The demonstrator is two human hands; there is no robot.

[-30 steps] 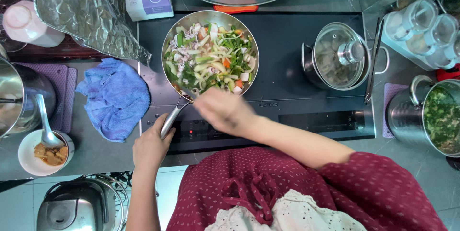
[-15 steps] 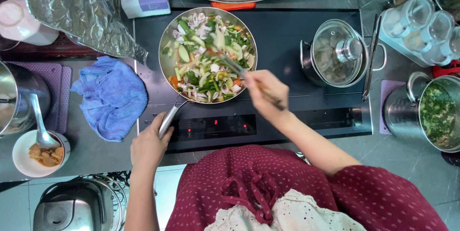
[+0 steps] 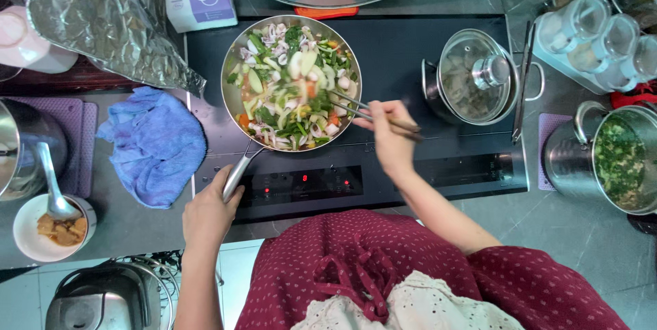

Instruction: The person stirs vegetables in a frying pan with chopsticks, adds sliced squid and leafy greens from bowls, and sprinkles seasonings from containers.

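A steel frying pan [image 3: 231, 100] full of mixed vegetables and squid pieces [image 3: 291, 87] sits on the black induction cooktop [image 3: 404, 56]. My left hand [image 3: 209, 212] grips the pan's metal handle [image 3: 236, 174] at the front left. My right hand [image 3: 389, 135] holds a pair of metal chopsticks [image 3: 356, 109], whose tips reach into the food at the pan's right side.
A lidded steel pot [image 3: 472, 77] stands right of the pan, with tongs [image 3: 523, 77] beside it. Further right is a pot of greens [image 3: 616, 159]. A blue cloth [image 3: 156, 145] lies left of the cooktop, with crumpled foil [image 3: 102, 11] above and a spoon in a small bowl [image 3: 48, 227] below.
My right hand moved from the pan's near edge to its right side, stirring with the chopsticks. The food has shifted about in the pan. My left hand stays on the handle.
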